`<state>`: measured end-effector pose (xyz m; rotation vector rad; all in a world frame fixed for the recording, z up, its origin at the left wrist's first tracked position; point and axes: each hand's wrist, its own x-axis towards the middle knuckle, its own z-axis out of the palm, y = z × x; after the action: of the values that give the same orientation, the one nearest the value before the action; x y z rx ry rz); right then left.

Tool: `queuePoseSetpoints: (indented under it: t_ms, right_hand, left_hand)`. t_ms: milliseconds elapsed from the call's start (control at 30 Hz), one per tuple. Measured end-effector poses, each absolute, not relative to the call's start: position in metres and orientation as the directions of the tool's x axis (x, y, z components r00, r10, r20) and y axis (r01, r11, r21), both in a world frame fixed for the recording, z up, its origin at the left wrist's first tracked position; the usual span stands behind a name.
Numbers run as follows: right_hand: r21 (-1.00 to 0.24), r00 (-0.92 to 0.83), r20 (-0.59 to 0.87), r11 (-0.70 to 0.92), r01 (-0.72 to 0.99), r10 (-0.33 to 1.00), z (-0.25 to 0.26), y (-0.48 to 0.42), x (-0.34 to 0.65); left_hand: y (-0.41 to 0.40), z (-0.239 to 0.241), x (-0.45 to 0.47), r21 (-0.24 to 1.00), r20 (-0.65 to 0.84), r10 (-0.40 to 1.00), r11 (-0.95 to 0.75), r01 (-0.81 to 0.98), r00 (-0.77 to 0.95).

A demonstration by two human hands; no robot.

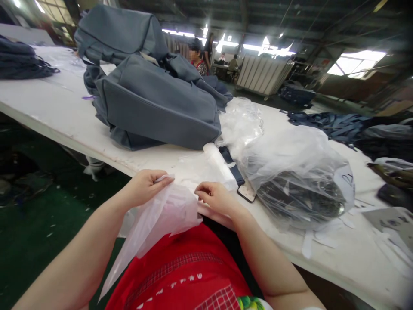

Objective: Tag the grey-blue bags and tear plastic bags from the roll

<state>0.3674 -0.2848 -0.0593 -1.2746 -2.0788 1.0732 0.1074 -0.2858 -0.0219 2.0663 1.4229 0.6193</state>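
My left hand (145, 186) and my right hand (217, 197) both pinch the top edge of a thin clear plastic bag (163, 215) at the near edge of the white table (64, 116). The bag hangs down in front of my red shirt. Beyond my hands lies a flat stack of more clear bags (200, 165) with a rolled end. Two grey-blue backpacks (151, 99) lie piled on the table behind that, one on top of the other.
A phone (247, 191) and a dark strap (232, 165) lie right of my hands. A big plastic bag of dark items (300, 189) sits further right. Dark fabric piles (19, 60) lie far left and far right. People sit in the background.
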Motion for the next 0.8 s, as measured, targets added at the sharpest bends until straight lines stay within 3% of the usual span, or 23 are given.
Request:
queuePoseSetpoints:
  t_ms: [100, 233, 533, 667, 800]
  right_hand:
    - [-0.845, -0.409, 0.052, 0.259, 0.469, 0.911, -0.061, -0.287, 0.358]
    - [-0.878, -0.489, 0.065, 0.283, 0.386, 0.87, -0.075, -0.289, 0.338]
    - [-0.902, -0.588, 0.041, 0.283, 0.326, 0.808, -0.118, -0.264, 0.297]
    - [-0.945, -0.556, 0.014, 0.192, 0.263, 0.831, -0.112, -0.262, 0.302]
    - [-0.965, -0.537, 0.058, 0.186, 0.187, 0.842, -0.099, -0.266, 0.318]
  left_hand:
    - [-0.287, -0.022, 0.102, 0.657, 0.103, 0.96, -0.262, 0.707, 0.26]
    - [-0.286, -0.023, 0.096, 0.681, 0.148, 0.974, -0.227, 0.696, 0.173]
    - [-0.301, -0.015, 0.076, 0.858, 0.061, 0.998, -0.041, 0.512, -0.022]
    - [-0.303, -0.009, 0.054, 0.799, 0.098, 0.991, -0.021, 0.601, -0.095]
    - [-0.3, -0.013, 0.038, 0.64, 0.153, 0.984, -0.028, 0.768, -0.092]
